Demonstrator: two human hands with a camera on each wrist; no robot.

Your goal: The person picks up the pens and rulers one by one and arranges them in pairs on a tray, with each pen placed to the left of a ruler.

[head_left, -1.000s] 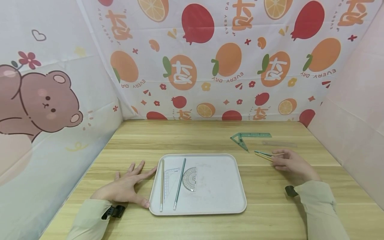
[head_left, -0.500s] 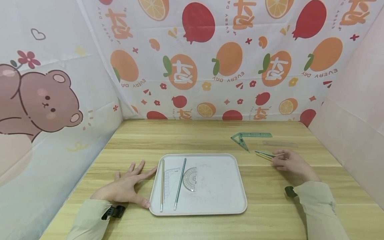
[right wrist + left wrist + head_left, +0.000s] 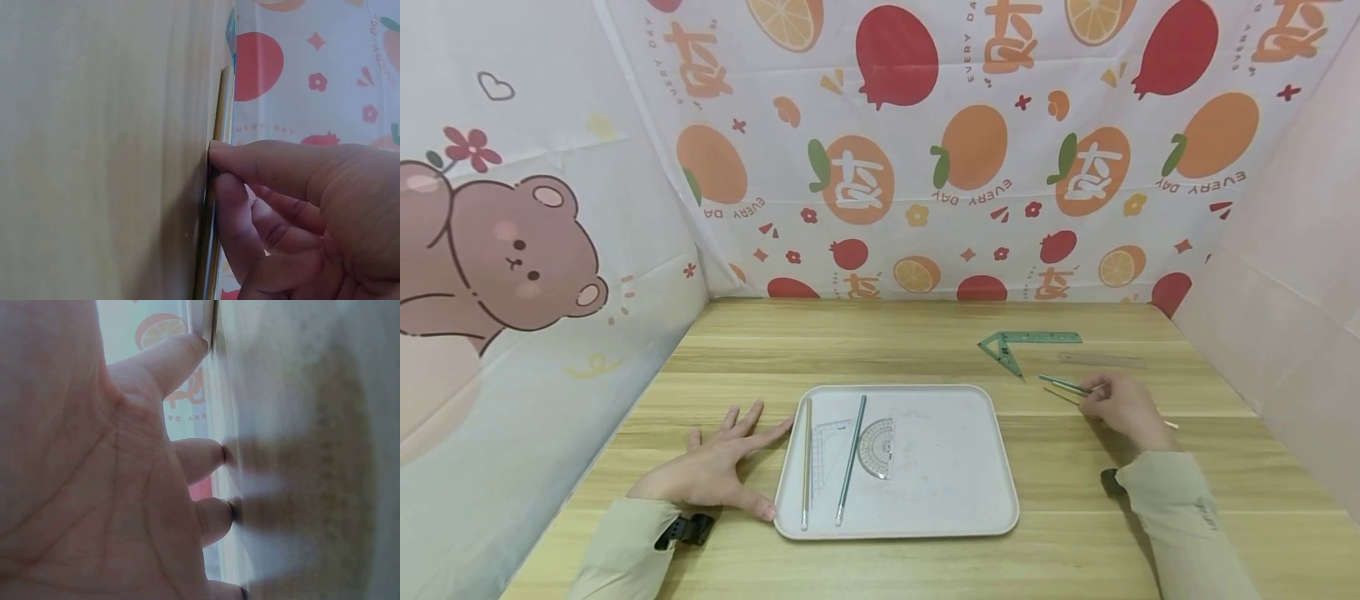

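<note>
My left hand (image 3: 711, 467) is spread on the table, thumb and index fingertip at the left edge of a white tray (image 3: 940, 521). Inside the tray lie a gold pencil (image 3: 807, 467), a green pencil (image 3: 850, 462), a clear set square (image 3: 829, 442) and a clear protractor (image 3: 877, 450). To the right of the tray, my right hand (image 3: 1123, 408) pinches a yellow pencil (image 3: 219, 128) between thumb and index finger, low along the tabletop. Its white end shows past the hand. Another green pencil (image 3: 1054, 380) lies alongside, partly hidden by the fingers.
Behind the right hand lie a green folding ruler (image 3: 1041, 337) with a triangular end and a clear straight ruler (image 3: 1101, 360). The wooden table (image 3: 887, 342) meets a fruit-print cloth at the back, with cloth walls left and right.
My right hand has turned and closed its fingertips on the yellow pencil, whose front end has shifted up beside the green one. The left hand and tray have stayed put.
</note>
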